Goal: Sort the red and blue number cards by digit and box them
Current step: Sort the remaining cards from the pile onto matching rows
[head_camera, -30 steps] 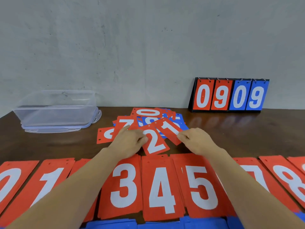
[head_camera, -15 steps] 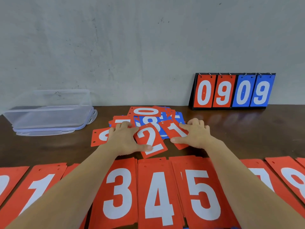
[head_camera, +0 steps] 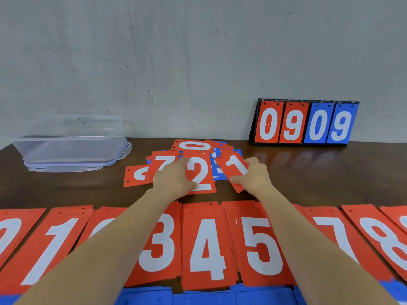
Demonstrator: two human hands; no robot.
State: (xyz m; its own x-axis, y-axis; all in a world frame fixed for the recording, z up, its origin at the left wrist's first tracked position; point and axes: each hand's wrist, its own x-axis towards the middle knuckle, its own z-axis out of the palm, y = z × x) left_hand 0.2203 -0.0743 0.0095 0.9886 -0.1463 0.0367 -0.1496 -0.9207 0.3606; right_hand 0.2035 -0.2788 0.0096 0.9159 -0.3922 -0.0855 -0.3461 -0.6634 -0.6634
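Holding the red 2 card [head_camera: 199,172] by its left edge, your left grip [head_camera: 174,179] curls thumb and fingers round it; your right grip [head_camera: 253,177] pinches the tilted red 1 card [head_camera: 233,169]. Both white-digit cards overlap the loose pile [head_camera: 193,146] just beyond your grips. Bare bench [head_camera: 308,183] opens right of them; the sorted row [head_camera: 204,245] lies nearer you.

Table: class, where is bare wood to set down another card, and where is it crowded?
Bare table lies right of the loose pile, before the scoreboard, and between the clear box and the sorted row. Crowded: the pile, where the left hand grips the 2 card and the right hand the 1 card.
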